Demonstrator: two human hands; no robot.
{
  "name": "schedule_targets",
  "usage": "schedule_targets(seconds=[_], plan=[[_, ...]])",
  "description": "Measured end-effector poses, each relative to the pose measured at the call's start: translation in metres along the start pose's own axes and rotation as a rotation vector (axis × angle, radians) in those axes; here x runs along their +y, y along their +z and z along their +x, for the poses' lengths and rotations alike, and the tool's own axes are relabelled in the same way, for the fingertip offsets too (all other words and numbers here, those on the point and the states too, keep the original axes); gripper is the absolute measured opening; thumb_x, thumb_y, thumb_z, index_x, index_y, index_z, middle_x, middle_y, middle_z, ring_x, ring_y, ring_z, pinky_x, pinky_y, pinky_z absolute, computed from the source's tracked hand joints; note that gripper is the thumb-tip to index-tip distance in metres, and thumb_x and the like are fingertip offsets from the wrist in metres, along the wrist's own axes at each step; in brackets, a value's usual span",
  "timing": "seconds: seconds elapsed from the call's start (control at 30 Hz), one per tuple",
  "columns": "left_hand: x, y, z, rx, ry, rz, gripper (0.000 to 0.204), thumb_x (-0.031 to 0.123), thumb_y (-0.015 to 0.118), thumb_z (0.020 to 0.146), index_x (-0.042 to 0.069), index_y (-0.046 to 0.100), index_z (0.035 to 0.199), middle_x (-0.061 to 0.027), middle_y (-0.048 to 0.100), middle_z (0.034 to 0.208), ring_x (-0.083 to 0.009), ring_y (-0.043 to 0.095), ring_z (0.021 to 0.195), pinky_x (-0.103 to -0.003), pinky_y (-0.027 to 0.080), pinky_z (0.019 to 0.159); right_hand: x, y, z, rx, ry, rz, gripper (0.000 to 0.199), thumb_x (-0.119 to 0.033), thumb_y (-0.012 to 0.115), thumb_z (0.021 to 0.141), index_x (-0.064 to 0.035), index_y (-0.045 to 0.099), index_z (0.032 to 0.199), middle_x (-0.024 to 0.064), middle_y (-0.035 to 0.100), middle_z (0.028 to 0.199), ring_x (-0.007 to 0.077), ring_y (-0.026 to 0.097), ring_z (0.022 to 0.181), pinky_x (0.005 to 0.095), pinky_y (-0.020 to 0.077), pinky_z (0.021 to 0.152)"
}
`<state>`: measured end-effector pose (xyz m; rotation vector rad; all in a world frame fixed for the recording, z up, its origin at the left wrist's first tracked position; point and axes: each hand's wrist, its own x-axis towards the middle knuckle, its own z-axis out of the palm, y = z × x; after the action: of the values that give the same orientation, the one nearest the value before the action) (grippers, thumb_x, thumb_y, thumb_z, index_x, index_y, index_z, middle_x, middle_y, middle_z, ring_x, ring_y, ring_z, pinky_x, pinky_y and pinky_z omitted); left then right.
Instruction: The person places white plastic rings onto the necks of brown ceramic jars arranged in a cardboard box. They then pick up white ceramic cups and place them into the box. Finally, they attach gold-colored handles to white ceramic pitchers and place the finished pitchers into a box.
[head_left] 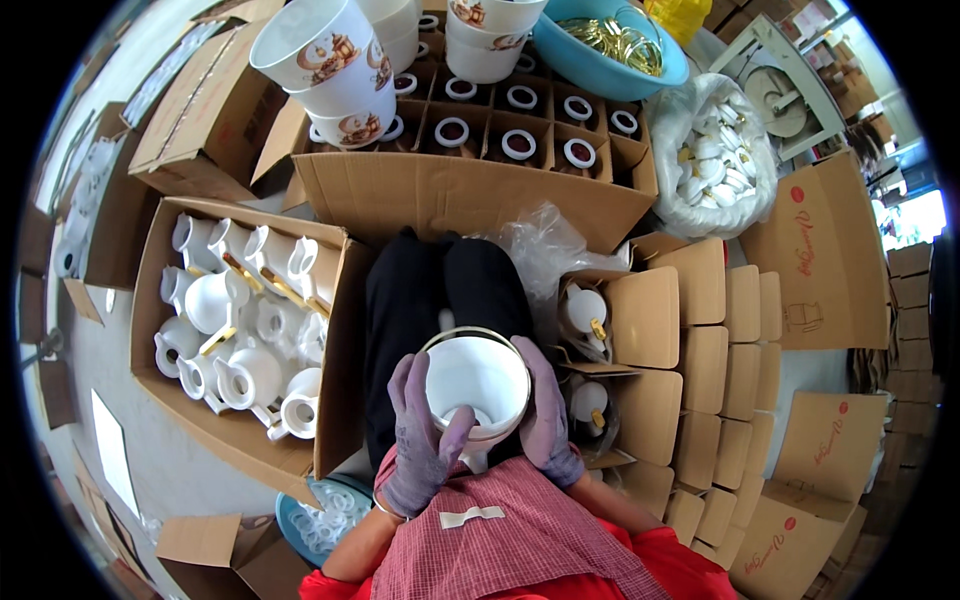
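Between my two gloved hands, above my lap, is a white cup-shaped plastic body (474,380), its open mouth facing up. A thin gold-coloured ring (482,331) shows at its far rim; whether it is seated all the way round I cannot tell. My left hand (420,440) presses on the left side, thumb toward the near rim. On the opposite side my right hand (547,415) has its fingers along the wall. Both gloves are greyish purple. The lower part of the body is mostly hidden by its own rim and my left hand.
White jug tops with spouts (248,378) fill a carton at left. Ahead, a divided carton (460,190) carries stacked printed white shells (345,75) and a blue basin (640,85) of gold rings. Right of it sits a bag of white lids (722,160). Small open boxes (645,320) stand beside me.
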<state>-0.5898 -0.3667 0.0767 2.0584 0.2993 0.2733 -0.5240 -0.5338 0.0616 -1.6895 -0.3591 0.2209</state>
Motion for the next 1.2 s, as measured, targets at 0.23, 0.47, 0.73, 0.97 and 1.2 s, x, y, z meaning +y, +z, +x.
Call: schedule_targets(seconds=[0.23, 0.47, 0.73, 0.97, 1.2], plan=[[0.007, 0.000, 0.003, 0.002, -0.069, 0.060, 0.064, 0.031, 0.053, 0.096, -0.007, 0.033, 0.144, -0.0281, 0.039, 0.137, -0.0401, 0.045, 0.125, -0.045, 0.039, 0.105, 0.009, 0.009, 0.001, 0.000, 0.093, -0.035, 0.051, -0.020, 0.034, 0.107, 0.0062, 0.029, 0.150, 0.0219, 0.030, 0.158, 0.0298, 0.032, 0.146, 0.0368, 0.0261, 0.118], [-0.059, -0.005, 0.014, -0.039, 0.032, 0.012, 0.047, 0.027, 0.040, 0.103, -0.003, 0.047, 0.138, -0.0207, 0.048, 0.121, -0.0319, 0.050, 0.111, -0.038, 0.041, 0.099, 0.041, 0.014, -0.006, 0.078, 0.087, 0.111, 0.040, -0.022, 0.035, 0.107, 0.0006, 0.048, 0.137, 0.0189, 0.039, 0.152, 0.0283, 0.038, 0.141, 0.0376, 0.0282, 0.117], [-0.017, -0.010, -0.006, -0.157, -0.212, -0.725, 0.041, 0.022, 0.042, 0.104, 0.000, 0.046, 0.139, -0.0161, 0.051, 0.138, -0.0233, 0.052, 0.126, -0.035, 0.041, 0.107, 0.023, -0.008, -0.001, -0.007, 0.241, 0.361, 0.034, -0.021, 0.044, 0.101, -0.0011, 0.057, 0.126, 0.0128, 0.057, 0.125, 0.0199, 0.055, 0.113, 0.0315, 0.0416, 0.103], [-0.043, -0.009, -0.013, -0.161, -0.002, -0.238, 0.045, 0.018, 0.067, 0.093, 0.004, 0.051, 0.132, -0.0162, 0.052, 0.137, -0.0213, 0.055, 0.122, -0.033, 0.047, 0.100, 0.018, -0.013, 0.001, -0.222, 0.086, 0.014, 0.048, -0.024, 0.051, 0.099, 0.0000, 0.049, 0.140, 0.0141, 0.054, 0.139, 0.0230, 0.052, 0.130, 0.0334, 0.0401, 0.110], [-0.051, -0.009, -0.025, -0.345, -0.199, -0.588, 0.057, 0.028, 0.059, 0.099, 0.007, 0.036, 0.147, -0.0152, 0.047, 0.142, -0.0249, 0.048, 0.132, -0.036, 0.038, 0.111, 0.025, -0.018, -0.012, -0.279, 0.100, -0.077, 0.046, -0.028, 0.050, 0.102, 0.0010, 0.049, 0.137, 0.0145, 0.058, 0.137, 0.0226, 0.056, 0.126, 0.0332, 0.0426, 0.108]])
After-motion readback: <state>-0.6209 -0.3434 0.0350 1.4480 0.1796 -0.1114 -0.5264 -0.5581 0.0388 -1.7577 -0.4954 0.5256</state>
